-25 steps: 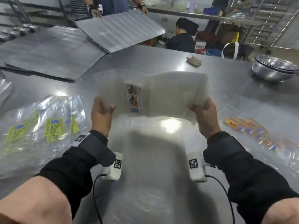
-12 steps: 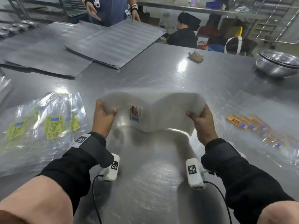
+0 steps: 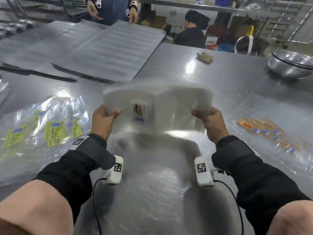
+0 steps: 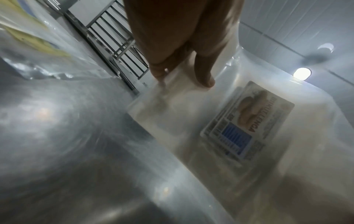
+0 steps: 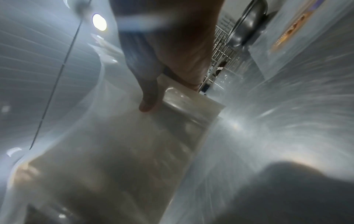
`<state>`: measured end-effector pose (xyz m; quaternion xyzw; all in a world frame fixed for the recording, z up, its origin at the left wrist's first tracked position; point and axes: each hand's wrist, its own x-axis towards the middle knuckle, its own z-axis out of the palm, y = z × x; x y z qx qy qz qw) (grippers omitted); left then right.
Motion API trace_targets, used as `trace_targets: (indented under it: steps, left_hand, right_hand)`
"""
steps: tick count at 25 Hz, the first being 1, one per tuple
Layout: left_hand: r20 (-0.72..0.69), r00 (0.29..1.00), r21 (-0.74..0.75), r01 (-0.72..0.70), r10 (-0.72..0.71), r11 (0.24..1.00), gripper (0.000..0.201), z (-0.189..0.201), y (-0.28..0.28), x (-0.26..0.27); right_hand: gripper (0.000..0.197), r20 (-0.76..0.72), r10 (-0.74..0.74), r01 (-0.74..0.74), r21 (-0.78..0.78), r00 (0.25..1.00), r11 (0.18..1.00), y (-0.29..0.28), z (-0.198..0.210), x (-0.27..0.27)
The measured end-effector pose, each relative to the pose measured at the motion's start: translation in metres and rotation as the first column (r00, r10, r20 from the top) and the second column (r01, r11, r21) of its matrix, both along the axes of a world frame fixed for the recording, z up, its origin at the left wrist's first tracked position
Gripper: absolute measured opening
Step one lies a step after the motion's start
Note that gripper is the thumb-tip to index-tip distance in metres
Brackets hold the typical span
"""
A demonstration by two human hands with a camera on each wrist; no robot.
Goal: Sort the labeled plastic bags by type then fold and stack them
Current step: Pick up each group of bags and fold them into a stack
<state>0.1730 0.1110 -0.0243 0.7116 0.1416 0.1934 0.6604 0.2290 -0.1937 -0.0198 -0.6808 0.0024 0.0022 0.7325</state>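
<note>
Held stack: a thick bundle of clear plastic bags (image 3: 157, 107) with a white snack label (image 3: 139, 112) is up off the counter (image 3: 169, 192), bowed in the middle. It is blurred, so it seems to be in motion.
Left hand: the left hand (image 3: 103, 121) pinches the stack's left edge, thumb on the near face and fingers (image 4: 159, 71) behind, as the left wrist view shows. A grip at the end leaves the middle free to bend.
Right hand: the right hand (image 3: 211, 122) grips the right edge the same way, thumb (image 5: 149, 97) pressed on the near face. Matching grips keep the edges level.
Why held so: my guess is that the bundle is being squared up or brought end to end for folding; the central ridge suggests a fold line forming beside the label.
Green-label pile: bags with yellow-green labels (image 3: 54, 131) lie fanned flat on the counter to the left, well apart from the hands, apparently one sorted type.
Orange-label pile: bags with orange labels (image 3: 264, 131) lie to the right, likewise kept separate.
Working space: bare counter between the two piles lies directly under the bundle, a likely spot to set it down.
Risk: slick film may slide out of alignment if either pinch loosens.
</note>
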Motion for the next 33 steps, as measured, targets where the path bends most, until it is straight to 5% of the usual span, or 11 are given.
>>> trace_targets:
  steps: [5,12,16,21,24,27,29,33]
  left_hand:
    - [0.000,0.989,-0.064,0.144,-0.145,0.987,0.034,-0.003,0.010,-0.003]
    - [0.003,0.978,-0.008,0.208,-0.208,0.978,0.037,0.012,0.009,0.007]
    - [0.020,0.974,-0.052,0.226,-0.225,0.973,0.033,0.004,0.009,0.002]
    - [-0.111,0.953,-0.002,0.284,-0.283,0.959,0.065,-0.007,0.018,0.003]
    - [-0.174,0.917,-0.016,0.362,-0.359,0.932,0.083,-0.007,0.025,0.003]
    - [-0.122,0.944,0.048,0.315,-0.307,0.948,0.057,-0.003,0.020,0.002]
    - [-0.060,0.975,0.012,0.215,-0.214,0.976,0.040,0.001,0.014,0.000]
    - [-0.063,0.957,0.033,0.285,-0.282,0.958,0.045,0.000,0.014,0.000]
  right_hand:
    - [0.049,-0.001,0.205,-0.205,-0.014,0.979,0.979,-0.005,0.004,0.004]
    - [0.054,0.084,0.161,-0.165,0.055,0.983,0.985,-0.009,0.023,0.007]
    - [0.076,0.015,0.228,-0.227,-0.024,0.974,0.974,-0.013,0.012,0.002]
    - [0.087,-0.019,0.283,-0.283,-0.068,0.959,0.957,-0.022,-0.010,-0.001]
    - [0.079,-0.018,0.210,-0.211,-0.124,0.978,0.970,-0.019,-0.013,0.000]
    - [0.055,0.001,0.151,-0.151,-0.055,0.988,0.987,-0.018,-0.001,-0.002]
    - [0.063,-0.007,0.222,-0.222,0.024,0.975,0.975,-0.021,0.005,-0.002]
    - [0.063,-0.069,0.334,-0.340,-0.113,0.940,0.934,-0.026,-0.001,0.002]
